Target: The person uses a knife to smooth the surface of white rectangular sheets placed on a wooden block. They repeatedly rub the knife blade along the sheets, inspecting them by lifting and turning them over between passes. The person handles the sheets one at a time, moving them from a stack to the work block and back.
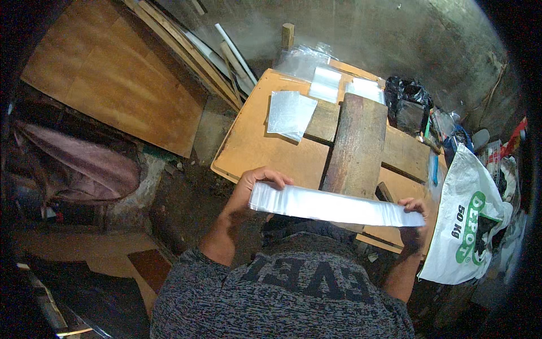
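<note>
A long band of clear plastic film (pixel 334 207), folded or layered, stretches between my hands above the near edge of the table. My left hand (pixel 269 177) grips its left end, the fingers over the upper edge. At the other end my right hand (pixel 413 207) pinches the film near its corner. Underneath, a thick wooden plank (pixel 360 135) lies across a second board (pixel 406 156) on the orange-brown tabletop (pixel 254 148). Flat plastic pieces (pixel 290 113) rest overlapping left of the plank. Two shiny stacks of film, one left (pixel 325 84) and one right (pixel 365 90), lie farther back.
Crumpled clear plastic (pixel 302 61) covers the table's far corner. A black plastic bag (pixel 408 101) stands at the back right. A white woven sack (pixel 457 229) bearing writing hangs along the right side. Wooden strips (pixel 190 55) and a large wooden panel (pixel 114 76) are at the left.
</note>
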Tool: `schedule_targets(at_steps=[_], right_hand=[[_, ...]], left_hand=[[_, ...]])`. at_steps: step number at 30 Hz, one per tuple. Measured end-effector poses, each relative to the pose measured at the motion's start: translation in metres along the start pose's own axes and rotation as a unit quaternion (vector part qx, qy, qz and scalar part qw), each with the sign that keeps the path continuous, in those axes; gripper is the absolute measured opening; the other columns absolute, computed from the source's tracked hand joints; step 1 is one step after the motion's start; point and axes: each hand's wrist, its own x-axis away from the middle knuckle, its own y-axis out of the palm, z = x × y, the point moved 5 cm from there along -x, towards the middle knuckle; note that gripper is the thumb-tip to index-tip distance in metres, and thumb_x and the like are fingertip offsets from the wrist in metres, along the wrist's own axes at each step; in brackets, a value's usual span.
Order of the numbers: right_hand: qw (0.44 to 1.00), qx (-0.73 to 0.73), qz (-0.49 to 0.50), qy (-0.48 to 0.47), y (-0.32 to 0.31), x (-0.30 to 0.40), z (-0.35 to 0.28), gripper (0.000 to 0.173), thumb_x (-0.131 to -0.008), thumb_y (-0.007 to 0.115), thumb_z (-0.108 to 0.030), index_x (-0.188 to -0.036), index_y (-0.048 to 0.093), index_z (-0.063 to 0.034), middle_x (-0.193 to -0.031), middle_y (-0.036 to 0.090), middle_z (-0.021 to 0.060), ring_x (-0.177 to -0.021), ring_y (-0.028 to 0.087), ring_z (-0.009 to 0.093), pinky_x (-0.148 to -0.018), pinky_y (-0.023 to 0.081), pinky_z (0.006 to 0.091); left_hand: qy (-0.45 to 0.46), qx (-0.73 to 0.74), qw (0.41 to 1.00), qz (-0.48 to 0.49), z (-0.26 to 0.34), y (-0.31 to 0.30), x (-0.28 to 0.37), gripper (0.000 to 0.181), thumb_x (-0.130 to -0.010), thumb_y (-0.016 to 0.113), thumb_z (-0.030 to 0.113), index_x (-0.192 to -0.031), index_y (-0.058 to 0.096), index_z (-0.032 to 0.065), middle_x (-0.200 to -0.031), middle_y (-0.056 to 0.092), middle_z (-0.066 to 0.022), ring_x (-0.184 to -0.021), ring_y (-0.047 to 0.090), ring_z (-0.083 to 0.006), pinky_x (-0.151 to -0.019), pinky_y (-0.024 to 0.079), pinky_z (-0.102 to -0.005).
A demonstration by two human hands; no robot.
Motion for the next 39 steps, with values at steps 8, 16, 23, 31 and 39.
schedule_targets(at_steps=[8, 16, 23, 31, 39], right_hand=[[0.998, -0.013, 0.025, 0.063, -0.028, 0.003, 0.011, 0.022, -0.079, 0.073, -0.014, -0.092, 0.062, -0.0008, -0.104, 0.067, 0.0152, -0.086, 0.064, 0.021, -0.080, 0.052, 0.0323], [0.995, -0.084, -0.012, 0.046, 0.005, -0.006, 0.000, 0.029, -0.079, 0.077, -0.022, -0.090, 0.059, -0.0023, -0.103, 0.066, 0.0154, -0.092, 0.062, 0.021, -0.083, 0.049, 0.0316], [0.997, 0.007, 0.053, 0.059, -0.032, 0.001, 0.008, 0.025, -0.079, 0.077, -0.021, -0.082, 0.059, -0.0032, -0.100, 0.067, 0.0171, -0.088, 0.063, 0.021, -0.081, 0.049, 0.0333], [0.999, 0.012, 0.014, -0.031, -0.022, -0.003, 0.011, 0.030, -0.081, 0.075, -0.026, -0.087, 0.057, -0.0026, -0.104, 0.065, 0.0166, -0.088, 0.062, 0.020, -0.073, 0.052, 0.0324], [0.998, 0.052, -0.014, 0.040, 0.008, -0.010, 0.017, 0.045, -0.085, 0.068, -0.019, -0.122, 0.051, -0.0010, -0.123, 0.059, 0.0165, -0.116, 0.057, 0.024, -0.103, 0.044, 0.0384]], left_hand=[[0.009, 0.037, 0.999, 0.022, -0.015, -0.022, -0.001, 0.010, -0.082, 0.062, 0.003, -0.091, 0.067, 0.0014, -0.101, 0.069, -0.0207, -0.098, 0.067, -0.0272, -0.088, 0.055, -0.0414], [-0.006, 0.019, 1.000, 0.008, -0.007, -0.009, -0.006, 0.011, -0.083, 0.060, 0.000, -0.088, 0.069, 0.0031, -0.101, 0.070, -0.0162, -0.085, 0.069, -0.0197, -0.074, 0.058, -0.0323], [0.106, -0.049, 0.993, 0.015, 0.013, -0.006, 0.004, 0.014, -0.075, 0.072, -0.005, -0.084, 0.071, 0.0055, -0.097, 0.071, -0.0119, -0.087, 0.068, -0.0173, -0.079, 0.056, -0.0326], [0.057, -0.038, 0.997, 0.039, 0.020, 0.007, 0.007, 0.007, -0.082, 0.063, 0.001, -0.087, 0.067, 0.0027, -0.097, 0.069, -0.0146, -0.093, 0.067, -0.0236, -0.083, 0.055, -0.0359], [-0.009, -0.028, 0.999, 0.032, 0.028, 0.013, -0.012, 0.012, -0.083, 0.061, -0.001, -0.090, 0.069, 0.0052, -0.096, 0.070, -0.0105, -0.085, 0.067, -0.0176, -0.076, 0.056, -0.0303]])
